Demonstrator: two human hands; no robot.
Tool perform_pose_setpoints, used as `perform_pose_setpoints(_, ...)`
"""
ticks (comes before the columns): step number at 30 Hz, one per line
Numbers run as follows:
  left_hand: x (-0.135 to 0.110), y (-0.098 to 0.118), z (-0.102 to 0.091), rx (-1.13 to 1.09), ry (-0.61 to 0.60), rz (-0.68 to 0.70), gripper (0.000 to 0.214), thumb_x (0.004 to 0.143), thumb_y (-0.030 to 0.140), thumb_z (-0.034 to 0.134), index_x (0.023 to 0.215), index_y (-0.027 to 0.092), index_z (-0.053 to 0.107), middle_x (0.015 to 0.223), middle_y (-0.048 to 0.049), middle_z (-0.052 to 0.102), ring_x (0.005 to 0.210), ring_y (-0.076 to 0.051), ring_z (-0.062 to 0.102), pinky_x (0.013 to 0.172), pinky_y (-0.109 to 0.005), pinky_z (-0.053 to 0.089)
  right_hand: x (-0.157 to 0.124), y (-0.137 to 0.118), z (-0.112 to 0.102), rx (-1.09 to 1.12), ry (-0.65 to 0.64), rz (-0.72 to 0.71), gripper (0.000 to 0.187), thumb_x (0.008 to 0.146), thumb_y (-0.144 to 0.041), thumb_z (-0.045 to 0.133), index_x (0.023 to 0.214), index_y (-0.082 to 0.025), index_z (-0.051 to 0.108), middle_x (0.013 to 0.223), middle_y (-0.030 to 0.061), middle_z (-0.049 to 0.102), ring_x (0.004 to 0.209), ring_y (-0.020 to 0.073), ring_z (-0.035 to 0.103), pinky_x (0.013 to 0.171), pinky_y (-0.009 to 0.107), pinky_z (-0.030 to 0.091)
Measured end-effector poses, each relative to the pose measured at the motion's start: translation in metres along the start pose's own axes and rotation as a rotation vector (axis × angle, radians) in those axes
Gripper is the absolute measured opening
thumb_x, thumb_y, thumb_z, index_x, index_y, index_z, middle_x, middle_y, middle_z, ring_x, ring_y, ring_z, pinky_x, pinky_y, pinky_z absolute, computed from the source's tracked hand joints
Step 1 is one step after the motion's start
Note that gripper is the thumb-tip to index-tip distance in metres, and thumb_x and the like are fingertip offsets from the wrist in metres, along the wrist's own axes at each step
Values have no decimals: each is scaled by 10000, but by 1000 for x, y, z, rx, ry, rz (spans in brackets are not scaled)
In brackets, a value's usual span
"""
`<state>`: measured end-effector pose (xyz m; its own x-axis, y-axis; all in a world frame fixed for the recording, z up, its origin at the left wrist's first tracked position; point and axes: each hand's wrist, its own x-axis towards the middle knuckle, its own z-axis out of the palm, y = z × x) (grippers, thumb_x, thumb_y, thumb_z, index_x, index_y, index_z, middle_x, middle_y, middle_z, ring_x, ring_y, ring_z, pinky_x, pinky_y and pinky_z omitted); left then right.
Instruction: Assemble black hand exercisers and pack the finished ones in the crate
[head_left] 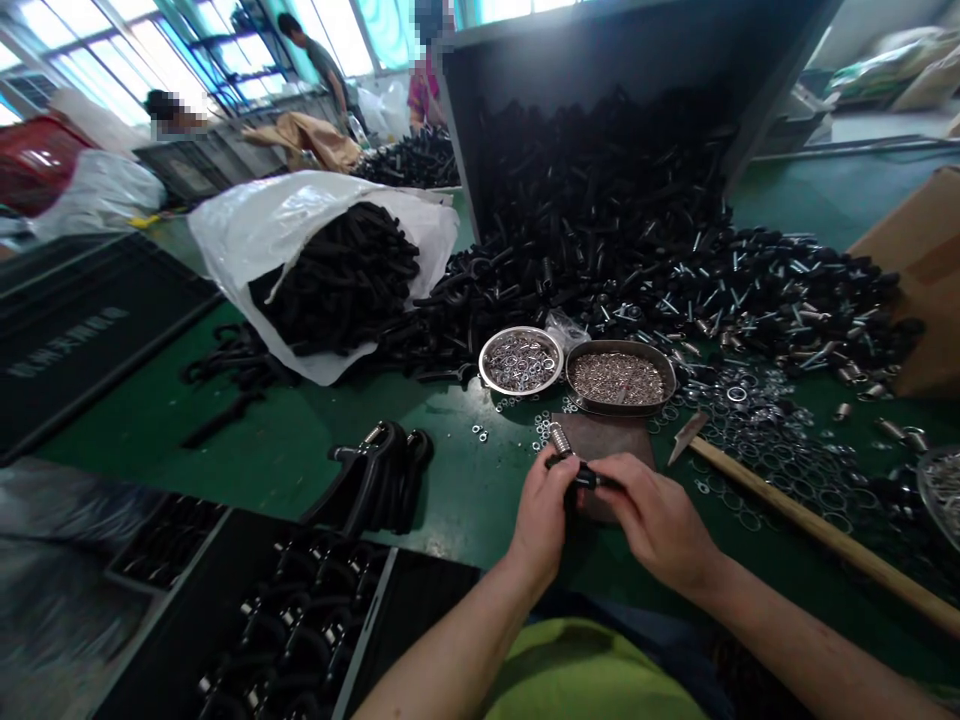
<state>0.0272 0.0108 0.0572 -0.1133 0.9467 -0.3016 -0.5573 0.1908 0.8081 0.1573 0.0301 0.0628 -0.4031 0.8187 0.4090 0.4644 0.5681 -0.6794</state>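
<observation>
Above a flat metal plate (611,438), my left hand (541,508) is closed around a black part (586,478). A silver coil spring (559,440) stands up from the part's far end, beside my left thumb. My right hand (654,512) grips the same part at its right side with thumb and fingers; a small metal piece shows at the fingertips, too small to name. Just beyond my hands are a round metal bowl (483,378) of washers and an oval tin (622,408) of tiny metal pieces. To the right lies a hammer (780,492) with a wooden handle.
A grey bin (600,60) on its side spills black parts and screws. Left of it lies a white sack (247,215) of black handles. Loose rings (814,490) spread by the hammer. Assembled handles (386,475) stand near a dark crate (390,570). Several people are in the background.
</observation>
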Motion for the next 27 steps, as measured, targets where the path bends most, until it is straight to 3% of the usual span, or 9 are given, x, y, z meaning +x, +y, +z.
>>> perform_pose_setpoints(3, 1, -2, -3, 55, -37, 7, 190, 780, 286, 585, 908, 149, 614, 766, -7, 579, 658, -113, 493, 628, -212, 387, 5, -4, 2, 298, -193, 482, 366, 952, -407, 230, 1090, -195, 495, 625, 11, 631, 387, 126, 518, 356, 243, 411)
perform_pose_setpoints(5, 4, -4, -5, 10, -24, -2, 163, 801, 305, 560, 845, 153, 598, 690, 14, 541, 608, -102, 466, 606, -211, 379, 7, -6, 3, 430, -264, 614, 436, 947, -461, 182, 1133, -186, 465, 578, -8, 608, 328, 119, 458, 312, 238, 364)
perform_pose_setpoints(8, 6, -7, -9, -39, 58, 18, 147, 789, 306, 568, 797, 160, 577, 688, 27, 530, 617, -94, 469, 635, -207, 383, 6, -5, 4, 321, -156, 357, 356, 887, -455, 419, 1116, -199, 513, 887, 84, 671, 749, 187, 648, 630, 327, 530)
perform_pose_setpoints(10, 7, -7, -11, -12, 76, 36, 148, 781, 305, 574, 831, 166, 581, 746, 26, 549, 652, -95, 478, 649, -204, 383, 4, -5, 5, 215, -105, 253, 301, 870, -414, 467, 1070, -208, 556, 945, 93, 665, 905, 215, 631, 776, 371, 508)
perform_pose_setpoints(14, 7, -5, -12, 73, 34, 31, 158, 811, 328, 540, 827, 174, 570, 699, 41, 511, 617, -91, 436, 597, -200, 360, 6, -5, 5, 225, -258, 460, 377, 939, -395, 290, 1186, -190, 488, 598, 0, 614, 576, 177, 617, 561, 313, 498)
perform_pose_setpoints(18, 7, -3, -13, 88, 65, 74, 152, 809, 317, 534, 834, 172, 570, 743, 32, 525, 660, -97, 454, 618, -200, 371, 7, -4, 4, 112, -130, 299, 324, 863, -389, 471, 1117, -201, 537, 929, 79, 670, 879, 220, 629, 765, 362, 489)
perform_pose_setpoints(21, 8, -2, -14, 143, 36, 53, 176, 824, 324, 511, 884, 172, 576, 741, 30, 529, 645, -98, 453, 608, -203, 373, 8, -3, 2, 221, -221, 468, 342, 921, -388, 335, 1142, -203, 519, 669, 16, 639, 607, 171, 610, 591, 306, 485)
perform_pose_setpoints(25, 9, 1, -16, 222, 22, 67, 191, 840, 331, 484, 906, 172, 564, 768, 22, 546, 674, -107, 480, 622, -209, 383, 10, -5, 2, 264, -145, 444, 294, 812, -375, 559, 1067, -228, 571, 920, 45, 650, 774, 172, 609, 672, 296, 486)
perform_pose_setpoints(27, 9, 2, -16, 339, 8, 90, 194, 848, 347, 475, 910, 177, 545, 791, 14, 557, 701, -118, 502, 644, -221, 394, 10, -7, 8, 480, -115, 560, 262, 812, -403, 556, 1009, -229, 567, 836, 26, 625, 665, 143, 582, 559, 264, 473)
